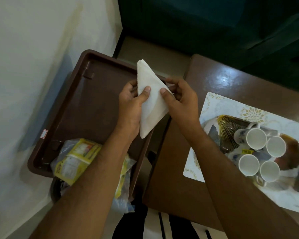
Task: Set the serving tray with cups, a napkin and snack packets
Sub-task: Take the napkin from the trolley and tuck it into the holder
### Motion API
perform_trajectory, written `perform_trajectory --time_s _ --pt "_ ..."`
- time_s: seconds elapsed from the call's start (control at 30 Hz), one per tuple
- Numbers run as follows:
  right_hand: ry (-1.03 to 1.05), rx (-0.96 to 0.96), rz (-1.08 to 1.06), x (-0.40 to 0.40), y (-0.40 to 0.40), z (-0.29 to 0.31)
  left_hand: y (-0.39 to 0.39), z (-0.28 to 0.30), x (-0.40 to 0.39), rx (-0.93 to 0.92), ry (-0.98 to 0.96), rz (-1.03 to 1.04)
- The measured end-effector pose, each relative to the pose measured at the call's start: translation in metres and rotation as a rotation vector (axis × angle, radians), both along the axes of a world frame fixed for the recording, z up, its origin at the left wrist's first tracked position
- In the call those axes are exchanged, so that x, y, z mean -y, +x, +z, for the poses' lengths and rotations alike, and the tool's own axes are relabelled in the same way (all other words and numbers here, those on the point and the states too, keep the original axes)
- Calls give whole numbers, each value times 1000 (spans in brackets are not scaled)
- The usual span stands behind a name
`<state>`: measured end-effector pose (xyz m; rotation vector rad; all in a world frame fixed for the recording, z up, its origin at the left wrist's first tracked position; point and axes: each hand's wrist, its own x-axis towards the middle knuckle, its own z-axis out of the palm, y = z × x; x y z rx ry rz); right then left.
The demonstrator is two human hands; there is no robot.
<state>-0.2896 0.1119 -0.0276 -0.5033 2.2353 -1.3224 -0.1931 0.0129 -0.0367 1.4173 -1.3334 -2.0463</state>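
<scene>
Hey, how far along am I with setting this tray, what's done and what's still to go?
Done: the yellow snack packets already lie at the near end of the brown tray. In hand: the left hand and right hand both hold the white napkin, folded into a triangle, above the tray. Left: lay the napkin down and bring over the four white cups, which sit on the patterned mat on the table.

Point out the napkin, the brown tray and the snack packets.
napkin point(150, 100), head view, middle of the folded white sheet.
brown tray point(86, 104), head view, bare floor.
snack packets point(74, 159), head view, yellow label of the nearest packet.
</scene>
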Motion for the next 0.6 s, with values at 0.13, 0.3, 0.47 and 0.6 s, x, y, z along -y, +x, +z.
perform_trajectory --time_s 0.13,0.3,0.47,0.6 --pt "-41 -58 -31 -35 -8 9 -13 8 -37 24 -7 -32" --pt "-25 -114 -56 -82 -22 17 -29 8 -83 16 -17 -48" --pt "-7 -117 -58 -141 -39 31 -52 14 -135 -55 -27 -156" --pt "13 -92 -121 -188 -50 36 -72 16 -183 -75 -74 -239"
